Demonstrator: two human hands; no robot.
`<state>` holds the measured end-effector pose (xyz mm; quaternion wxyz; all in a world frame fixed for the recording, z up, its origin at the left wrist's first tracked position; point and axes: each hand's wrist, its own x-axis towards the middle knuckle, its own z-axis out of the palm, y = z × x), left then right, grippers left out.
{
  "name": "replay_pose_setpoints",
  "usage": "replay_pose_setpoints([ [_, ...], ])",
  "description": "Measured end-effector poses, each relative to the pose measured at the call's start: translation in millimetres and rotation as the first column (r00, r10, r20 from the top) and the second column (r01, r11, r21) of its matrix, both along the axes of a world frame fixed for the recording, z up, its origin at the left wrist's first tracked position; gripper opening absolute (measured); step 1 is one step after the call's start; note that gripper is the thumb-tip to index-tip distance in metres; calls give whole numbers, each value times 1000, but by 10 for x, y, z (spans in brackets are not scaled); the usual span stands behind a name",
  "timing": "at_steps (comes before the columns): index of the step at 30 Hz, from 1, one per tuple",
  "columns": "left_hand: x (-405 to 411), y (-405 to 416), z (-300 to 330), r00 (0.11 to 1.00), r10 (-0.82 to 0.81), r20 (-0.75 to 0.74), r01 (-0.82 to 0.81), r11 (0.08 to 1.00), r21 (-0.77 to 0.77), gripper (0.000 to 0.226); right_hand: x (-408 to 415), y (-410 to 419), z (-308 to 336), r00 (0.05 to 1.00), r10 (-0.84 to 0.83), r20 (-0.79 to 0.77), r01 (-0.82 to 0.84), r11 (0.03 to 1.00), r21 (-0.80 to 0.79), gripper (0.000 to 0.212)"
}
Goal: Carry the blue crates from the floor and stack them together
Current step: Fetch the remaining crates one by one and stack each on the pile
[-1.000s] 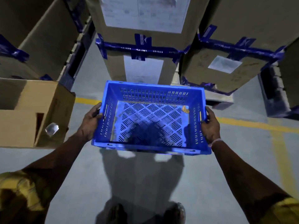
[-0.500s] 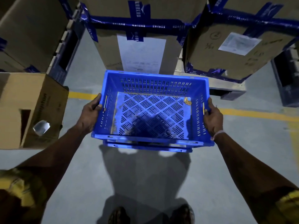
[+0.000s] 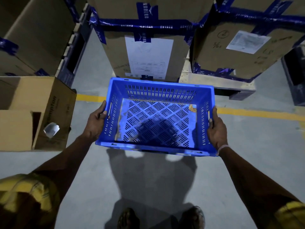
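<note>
A blue slotted plastic crate (image 3: 158, 90) hangs above the grey floor in front of me, open side up. My left hand (image 3: 95, 123) grips its left wall at the handle slot, thumb over the rim. On the opposite wall, my right hand (image 3: 216, 129) holds the rim the same way. A small brown scrap (image 3: 192, 108) lies in the crate's far right corner. The dark edge of something shows just under the crate's near rim; I cannot tell what it is.
Tall cardboard boxes bound with blue tape (image 3: 148, 47) stand on a wooden pallet (image 3: 214, 81) straight ahead. An open carton (image 3: 41, 113) sits on the floor at left. A yellow floor line (image 3: 257, 113) runs across. My feet (image 3: 191, 217) are below.
I have stepped closer to the taped boxes, which now loom larger. The crate stays held in both hands and sits slightly lower in view.
</note>
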<state>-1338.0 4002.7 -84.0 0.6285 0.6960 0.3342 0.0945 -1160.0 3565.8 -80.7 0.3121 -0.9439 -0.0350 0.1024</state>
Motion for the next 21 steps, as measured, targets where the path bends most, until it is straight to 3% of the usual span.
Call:
replay_pose_setpoints([
  [3,-10,-4,-93,1000,-11,-25,14,988,151,45,10,-19,-150,993,50,102,-41,995,-88,63],
  [6,-2,-29,-78,992,-78,-102,113,908,403,49,45,-15,-118,993,77,87,-69,993,-92,65],
  [8,-24,-72,-28,971,-132,-199,221,813,539,53,-18,-27,-59,994,94,62,-85,988,-133,68],
  [11,-139,-191,-43,899,-145,-413,415,578,703,64,-270,-45,-33,990,103,100,-77,969,-234,72],
  [14,-256,-173,-154,874,-245,-419,485,404,776,67,-425,-77,-74,991,98,93,-76,973,-218,89],
  [21,-201,-208,-61,879,-230,-418,477,381,792,70,-315,-57,-36,996,77,45,-65,973,-221,97],
])
